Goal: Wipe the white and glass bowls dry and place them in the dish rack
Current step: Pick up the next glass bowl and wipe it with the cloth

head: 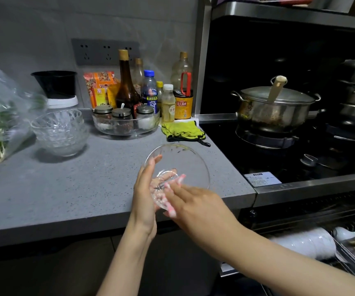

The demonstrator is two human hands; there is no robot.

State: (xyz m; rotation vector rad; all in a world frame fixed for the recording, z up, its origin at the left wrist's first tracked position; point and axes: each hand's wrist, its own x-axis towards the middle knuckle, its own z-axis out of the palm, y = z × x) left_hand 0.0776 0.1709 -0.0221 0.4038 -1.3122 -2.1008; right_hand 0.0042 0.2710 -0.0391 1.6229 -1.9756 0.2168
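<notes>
I hold the glass bowl [178, 165] tilted on its side at the centre of the frame, above the grey counter's [65, 189] front edge. My left hand [145, 189] cups its left side, fingers curved up to the rim. My right hand [193, 201] presses fairly straight fingers against its base. The dish rack [351, 261] sits lower right.

My left hand [144, 189] holds the glass bowl [190, 163] tilted over the counter [65, 189] edge; my right hand [195, 201] touches its base.
</notes>
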